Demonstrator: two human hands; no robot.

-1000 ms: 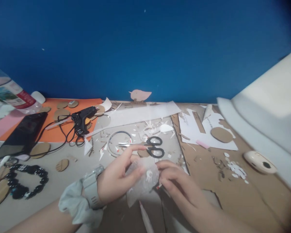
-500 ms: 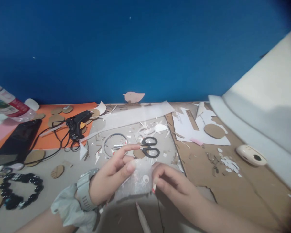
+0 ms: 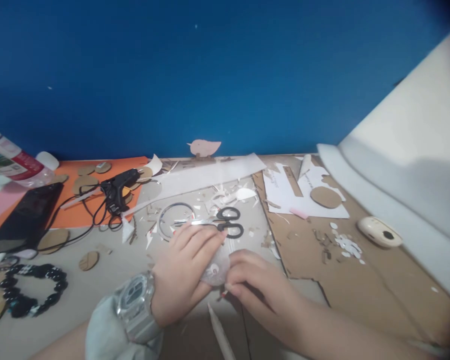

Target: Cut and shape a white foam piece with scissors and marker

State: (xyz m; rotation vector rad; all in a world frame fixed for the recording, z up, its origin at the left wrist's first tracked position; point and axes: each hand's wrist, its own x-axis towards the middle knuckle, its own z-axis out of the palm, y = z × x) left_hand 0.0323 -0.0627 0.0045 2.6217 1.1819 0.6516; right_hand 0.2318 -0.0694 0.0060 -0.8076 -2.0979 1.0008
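A crinkled, translucent whitish piece, which looks like plastic wrap, carries a small white ring-like disc. My left hand wraps over this piece from the left, fingers above and thumb below, covering most of it. At its right edge my right hand is closed in a pinch. A small red-and-white bit shows at those fingertips, too small to name. Just beyond my left fingers lie black-handled scissors, and a clear ring sits beside their blades. Below my hands is a white pen-like stick.
At left are a glue gun on orange paper, a phone, a bottle and a beaded bracelet. White paper, small white discs and an oval cream case are at right. A pink bird cutout stands at the back.
My left hand has turned palm down and closed over the translucent piece, hiding most of it. My right hand has shifted slightly left, still pinching at the edge.
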